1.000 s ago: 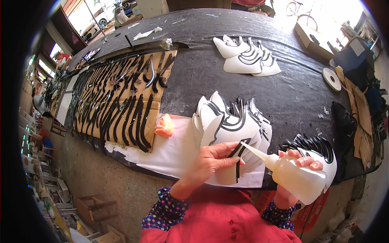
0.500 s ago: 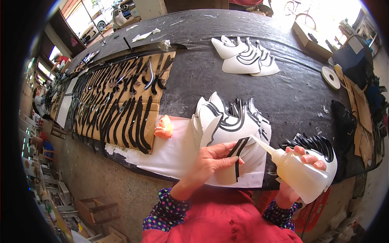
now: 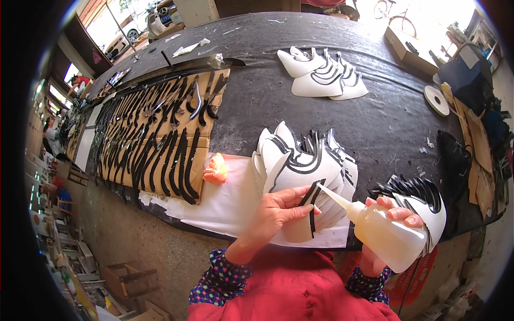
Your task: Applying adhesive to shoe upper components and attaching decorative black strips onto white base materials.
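My left hand (image 3: 278, 213) pinches a white, black-edged shoe-upper-like piece (image 3: 298, 231) between thumb and fingers near the table's front edge. Its black strip (image 3: 316, 188) points up and away from me. My right hand (image 3: 397, 213) is wrapped round a translucent squeeze bottle (image 3: 392, 241) holding yellowish liquid, tilted with its long thin nozzle (image 3: 333, 196) aimed left. The nozzle tip is at the upper end of the black strip; whether it touches, I cannot tell. Just beyond my left hand lies a fanned pile of similar white pieces (image 3: 308, 175).
Cardboard (image 3: 199, 143) covered with curved black strips lies left, beside an orange crumpled bundle (image 3: 216, 169). Another white stack (image 3: 318, 85) sits farther back; a black-and-white stack (image 3: 436, 208) is right of the bottle. A white roll (image 3: 436, 100) lies at far right on the dark table (image 3: 251, 101).
My right hand has brought the bottle left and slightly down, so its nozzle tip follows the black strip's upper end. My left hand keeps its pinch, nearly still.
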The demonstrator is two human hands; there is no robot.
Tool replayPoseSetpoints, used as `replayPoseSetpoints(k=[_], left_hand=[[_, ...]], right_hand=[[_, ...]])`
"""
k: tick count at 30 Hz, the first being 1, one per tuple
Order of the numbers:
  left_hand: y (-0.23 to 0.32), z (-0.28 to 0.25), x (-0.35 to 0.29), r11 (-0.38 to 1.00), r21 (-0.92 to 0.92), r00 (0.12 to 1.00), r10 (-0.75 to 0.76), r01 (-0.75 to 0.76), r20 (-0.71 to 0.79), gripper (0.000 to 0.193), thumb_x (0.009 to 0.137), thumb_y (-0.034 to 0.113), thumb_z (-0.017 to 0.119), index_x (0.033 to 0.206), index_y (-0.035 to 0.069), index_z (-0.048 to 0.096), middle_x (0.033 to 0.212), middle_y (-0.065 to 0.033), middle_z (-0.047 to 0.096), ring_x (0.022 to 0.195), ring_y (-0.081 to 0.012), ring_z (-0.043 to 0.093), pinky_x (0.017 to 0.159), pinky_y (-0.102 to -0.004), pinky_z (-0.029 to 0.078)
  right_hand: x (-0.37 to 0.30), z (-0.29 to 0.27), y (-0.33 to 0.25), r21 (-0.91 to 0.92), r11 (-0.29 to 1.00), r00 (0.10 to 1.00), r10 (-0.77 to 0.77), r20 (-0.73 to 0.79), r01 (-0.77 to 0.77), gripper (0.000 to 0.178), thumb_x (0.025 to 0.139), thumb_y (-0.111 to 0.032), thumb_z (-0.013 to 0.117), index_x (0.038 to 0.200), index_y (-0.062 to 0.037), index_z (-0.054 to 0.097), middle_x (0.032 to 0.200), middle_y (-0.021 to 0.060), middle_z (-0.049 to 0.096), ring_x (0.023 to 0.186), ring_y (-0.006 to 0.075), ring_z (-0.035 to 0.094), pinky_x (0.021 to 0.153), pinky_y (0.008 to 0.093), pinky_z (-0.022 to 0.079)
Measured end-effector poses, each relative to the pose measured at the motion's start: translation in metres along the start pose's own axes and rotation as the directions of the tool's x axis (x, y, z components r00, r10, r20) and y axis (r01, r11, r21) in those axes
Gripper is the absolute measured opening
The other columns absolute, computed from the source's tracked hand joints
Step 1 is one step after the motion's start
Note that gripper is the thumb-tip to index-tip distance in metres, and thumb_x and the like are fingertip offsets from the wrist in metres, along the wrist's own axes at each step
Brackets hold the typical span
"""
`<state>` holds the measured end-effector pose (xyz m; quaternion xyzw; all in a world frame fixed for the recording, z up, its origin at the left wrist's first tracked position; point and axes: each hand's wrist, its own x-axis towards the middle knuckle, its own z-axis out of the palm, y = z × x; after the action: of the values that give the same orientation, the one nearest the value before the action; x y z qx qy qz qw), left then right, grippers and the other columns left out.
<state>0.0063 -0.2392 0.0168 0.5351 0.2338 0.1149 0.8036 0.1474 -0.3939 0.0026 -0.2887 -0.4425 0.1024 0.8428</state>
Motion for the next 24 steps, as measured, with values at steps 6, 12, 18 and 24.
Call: replayPoseSetpoints(k=[6,12,18,24], left_hand=[[-0.002,-0.001,0.000,1.000,0.005,1.000,0.005,-0.005,-0.005,0.037,0.084,0.002,0.059,0.120,-0.005,0.052,0.092,-0.0082,0.066,0.089,-0.0114,0.057,0.083,-0.0234,0.044],[-0.003,-0.002,0.000,1.000,0.008,1.000,0.001,-0.001,-0.008,0.036,0.084,0.003,0.059,0.119,-0.005,0.053,0.092,-0.0081,0.066,0.089,-0.0112,0.057,0.083,-0.0231,0.044],[-0.004,0.001,0.001,1.000,0.013,1.000,-0.006,0.006,-0.009,0.037,0.084,0.004,0.060,0.119,-0.004,0.053,0.093,-0.0080,0.066,0.089,-0.0111,0.057,0.084,-0.0231,0.044],[-0.004,0.002,0.000,1.000,0.028,1.000,-0.007,0.007,-0.019,0.037,0.084,0.003,0.060,0.119,-0.004,0.053,0.093,-0.0080,0.066,0.089,-0.0111,0.057,0.083,-0.0232,0.044]], right_hand=[[0.002,-0.003,-0.002,-0.093,0.995,0.999,-0.027,-0.043,0.023,0.041,0.083,-0.030,0.063,0.115,-0.0136,0.045,0.110,0.0105,0.055,0.116,0.0389,0.045,0.093,0.0566,0.040],[0.001,0.003,-0.008,0.028,1.000,0.991,0.015,-0.130,-0.012,0.033,0.087,-0.033,0.057,0.111,-0.0132,0.048,0.107,0.0100,0.056,0.115,0.0392,0.045,0.094,0.0578,0.038],[-0.004,0.006,-0.002,0.078,0.996,0.997,0.056,-0.053,-0.052,0.036,0.085,-0.035,0.058,0.113,-0.0143,0.047,0.109,0.0106,0.055,0.114,0.0389,0.046,0.094,0.0584,0.037],[-0.004,-0.004,0.004,-0.032,0.999,0.999,-0.044,-0.009,0.043,0.046,0.082,-0.037,0.063,0.116,-0.0145,0.044,0.112,0.0104,0.054,0.116,0.0385,0.045,0.093,0.0576,0.038]])
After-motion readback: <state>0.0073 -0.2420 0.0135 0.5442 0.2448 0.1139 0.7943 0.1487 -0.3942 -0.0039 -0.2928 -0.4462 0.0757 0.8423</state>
